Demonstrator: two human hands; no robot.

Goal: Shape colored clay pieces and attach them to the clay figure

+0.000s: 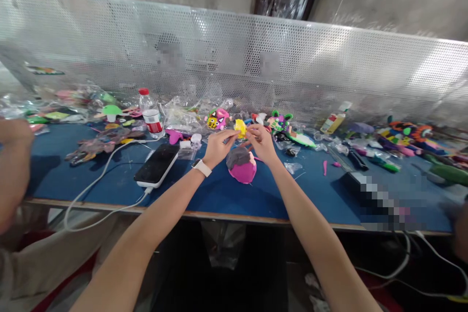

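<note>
Between the fingertips of both hands is a lump of yellow modelling clay [240, 127], raised above the blue table. My left hand [219, 145], with a pale watch [201, 167] on its wrist, pinches the clay from one side. From the other side my right hand [262, 143] grips it, fingers bent. Just below them a rounded magenta and grey clay piece [242, 165] rests on the tabletop, its upper edge partly behind the fingers. A pink clay figure with a yellow striped face [218, 120] sits behind my left hand.
Left of my arms lie a phone [156, 165] with a white cable and a water bottle [150, 114]. Clay figures [280, 121], plastic wrap and scraps line the perforated metal screen [219, 53]. A dark device [369, 195] lies right. Another person's arm [14, 170] is at far left.
</note>
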